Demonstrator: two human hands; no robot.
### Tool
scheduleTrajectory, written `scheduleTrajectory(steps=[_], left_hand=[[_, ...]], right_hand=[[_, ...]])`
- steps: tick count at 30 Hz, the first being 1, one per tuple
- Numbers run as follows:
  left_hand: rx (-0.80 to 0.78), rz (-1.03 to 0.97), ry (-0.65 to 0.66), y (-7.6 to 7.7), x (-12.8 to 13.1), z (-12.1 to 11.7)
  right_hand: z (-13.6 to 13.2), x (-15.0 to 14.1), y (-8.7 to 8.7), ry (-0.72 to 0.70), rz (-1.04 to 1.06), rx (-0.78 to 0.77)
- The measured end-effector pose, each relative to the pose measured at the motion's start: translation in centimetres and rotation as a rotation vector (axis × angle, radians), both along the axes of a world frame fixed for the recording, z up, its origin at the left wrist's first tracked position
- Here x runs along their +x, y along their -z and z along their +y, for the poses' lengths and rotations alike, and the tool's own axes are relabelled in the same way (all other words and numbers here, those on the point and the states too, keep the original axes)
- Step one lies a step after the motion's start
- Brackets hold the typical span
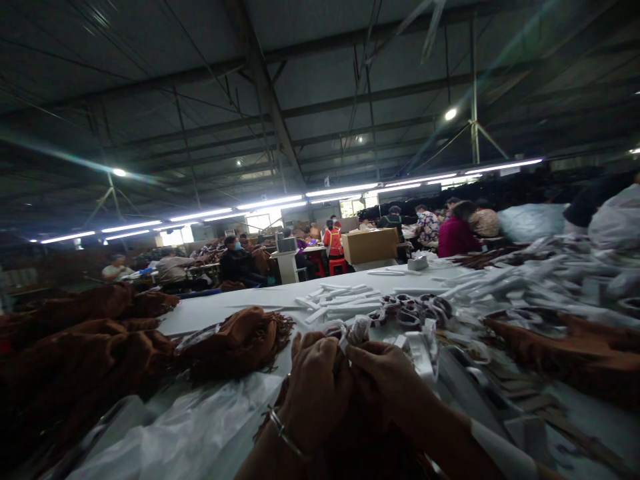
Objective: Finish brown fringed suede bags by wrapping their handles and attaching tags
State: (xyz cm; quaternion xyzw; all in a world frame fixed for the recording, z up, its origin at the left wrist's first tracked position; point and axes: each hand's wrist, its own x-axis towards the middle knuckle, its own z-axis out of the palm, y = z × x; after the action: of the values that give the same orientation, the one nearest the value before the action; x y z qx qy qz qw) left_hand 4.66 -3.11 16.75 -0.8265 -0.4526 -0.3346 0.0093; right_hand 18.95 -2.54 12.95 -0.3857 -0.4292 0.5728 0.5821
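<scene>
My left hand (317, 377), with a bangle at its wrist, is closed, its fingers curled round the top of a dark brown cloth (367, 433). Beside it, my right hand (393, 373) pinches at the same spot, thumb and fingertips meeting. A bunched bit of clear plastic (359, 329) sticks up between my fingertips. Below my hands the cloth hangs in shadow, and its lower part is hard to make out. Just beyond them lie several dark-and-white loops (410, 312) and a pile of white strips (340, 300).
Brown fringed cloths (240, 340) lie heaped to the left on the white table (200, 313), with clear plastic bags (195, 427) in front. More white strips, plastic and a brown cloth (575, 343) cover the right. People sit at tables beyond, near a cardboard box (370, 245).
</scene>
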Motion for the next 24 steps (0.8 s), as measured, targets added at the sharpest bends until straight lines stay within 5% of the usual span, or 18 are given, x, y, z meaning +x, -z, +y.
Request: scheduleTrajectory(steps=[7,17,24], left_hand=[[0.089,0.057,-0.03,0.3,0.6,-0.4],[-0.047,-0.011,0.057,-0.9,-0.2,0.0],[-0.354,-0.223,0.187,-2.0,-1.1,0.4]], right_hand=[[0.2,-0.1,0.5,-0.019,0.02,-0.081],[-0.1,0.5,0.6,-0.128,0.129,-0.081],[-0.1,-0.9,0.7,-0.188,0.374,0.086]])
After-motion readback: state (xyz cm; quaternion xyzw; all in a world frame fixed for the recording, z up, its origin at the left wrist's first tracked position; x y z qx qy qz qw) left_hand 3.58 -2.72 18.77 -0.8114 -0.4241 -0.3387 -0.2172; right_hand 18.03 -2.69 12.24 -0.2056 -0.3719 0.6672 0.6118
